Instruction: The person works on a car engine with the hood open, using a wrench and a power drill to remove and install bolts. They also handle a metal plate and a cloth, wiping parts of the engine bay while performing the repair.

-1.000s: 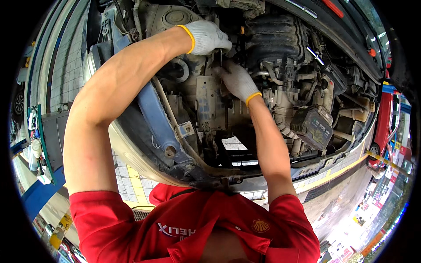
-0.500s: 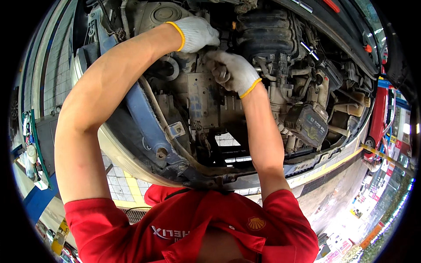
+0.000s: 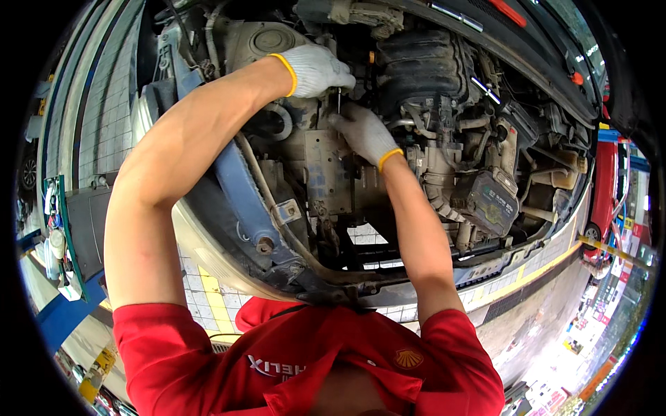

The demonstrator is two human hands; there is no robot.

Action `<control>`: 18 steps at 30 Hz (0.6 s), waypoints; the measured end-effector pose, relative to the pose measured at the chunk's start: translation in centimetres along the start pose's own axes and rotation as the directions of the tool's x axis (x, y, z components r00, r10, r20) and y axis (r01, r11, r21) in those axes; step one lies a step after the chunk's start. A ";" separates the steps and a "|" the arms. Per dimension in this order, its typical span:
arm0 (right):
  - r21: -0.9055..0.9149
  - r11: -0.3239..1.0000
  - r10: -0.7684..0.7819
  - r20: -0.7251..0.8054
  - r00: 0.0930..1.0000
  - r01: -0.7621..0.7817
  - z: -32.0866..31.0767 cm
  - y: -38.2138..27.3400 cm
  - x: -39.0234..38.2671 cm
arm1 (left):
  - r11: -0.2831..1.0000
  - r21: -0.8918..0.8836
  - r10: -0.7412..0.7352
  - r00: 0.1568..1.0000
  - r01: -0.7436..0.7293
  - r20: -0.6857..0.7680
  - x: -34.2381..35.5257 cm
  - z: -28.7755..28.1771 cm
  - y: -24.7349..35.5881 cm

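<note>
Both my hands wear white knit gloves with yellow cuffs and are deep in a car's engine bay. My left hand is closed, fingers curled downward, beside the grey engine cover. From under its fingertips a thin shiny metal rod runs down toward my right hand. My right hand is slightly below and to the right, its fingers closed near the rod's lower end. What lies inside its fingers is dark and hidden. Beneath it is a dirty metal plate with holes.
The black ribbed intake manifold is right of my hands, with a black battery-like box nearer the front. The blue body rail runs under my left arm. A chrome bar tool rests on the engine's right. A tool-laden cart stands far left.
My right hand has turned, hiding the rounded metal piece seen at its fingers earlier. The thin rod now shows between my hands. The whole view has shifted slightly.
</note>
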State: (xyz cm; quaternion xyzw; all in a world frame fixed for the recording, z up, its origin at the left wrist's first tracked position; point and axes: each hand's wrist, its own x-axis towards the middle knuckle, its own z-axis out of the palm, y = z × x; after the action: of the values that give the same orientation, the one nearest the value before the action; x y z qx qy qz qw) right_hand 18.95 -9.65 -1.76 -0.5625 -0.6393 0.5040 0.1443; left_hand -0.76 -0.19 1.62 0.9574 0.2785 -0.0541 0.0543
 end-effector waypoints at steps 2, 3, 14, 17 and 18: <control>0.229 0.965 0.106 0.105 0.989 -0.127 -1.0 -1.2 -0.6 | 1.000 -0.003 0.002 1.000 -0.002 0.000 0.3 0.8 -0.2; 0.201 0.963 0.157 0.116 0.981 -0.178 -1.8 -3.3 -1.1 | 1.000 -0.009 0.015 0.999 -0.016 -0.044 0.1 1.4 -0.6; 0.837 0.123 0.237 0.497 0.835 -0.533 -2.9 -2.8 2.0 | 0.986 0.044 -0.168 0.977 0.163 0.130 0.9 0.9 -0.1; 0.824 0.345 0.103 0.443 0.890 -0.450 -2.7 0.1 2.3 | 0.996 0.052 -0.082 0.993 0.078 0.086 0.8 0.8 -0.3; 0.738 0.557 0.100 0.396 0.913 -0.382 -2.4 0.2 2.1 | 0.997 0.076 -0.018 0.997 0.012 0.075 0.5 0.9 -0.4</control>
State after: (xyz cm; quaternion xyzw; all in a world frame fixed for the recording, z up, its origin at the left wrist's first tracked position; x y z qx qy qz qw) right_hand 20.18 -6.66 -1.64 -0.4333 -0.2729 0.8332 0.2085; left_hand -0.67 0.29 0.60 0.9539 0.2814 -0.1011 0.0280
